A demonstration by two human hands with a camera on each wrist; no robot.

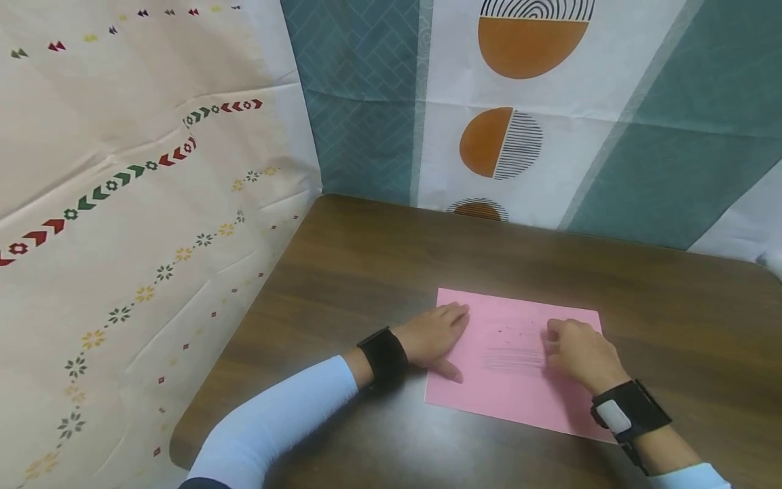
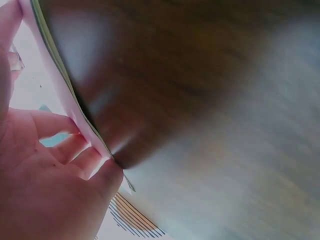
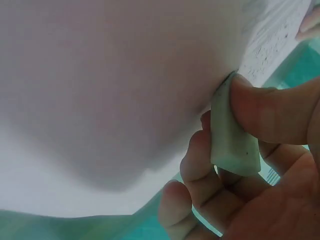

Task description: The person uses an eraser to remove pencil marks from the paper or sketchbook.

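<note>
A pink sheet of paper (image 1: 501, 397) lies on the table, with faint pencil lines (image 1: 513, 361) and small dark crumbs (image 1: 501, 331) on it. Spread over the sheet's left edge, my left hand (image 1: 432, 336) presses it down with fairly straight fingers. In the left wrist view that edge (image 2: 75, 107) shows thin layers. My right hand (image 1: 580, 354) is over the right half of the paper. Between thumb and fingers it pinches a whitish eraser (image 3: 232, 140), whose tip touches the paper beside the marks in the right wrist view. The head view hides the eraser behind the hand.
The brown wooden table (image 1: 342, 272) has its left edge beside a cream patterned cloth (image 1: 201, 305). Behind the table hangs a teal and white curtain (image 1: 366, 102) with orange circles. Both wrists wear black bands (image 1: 383, 354).
</note>
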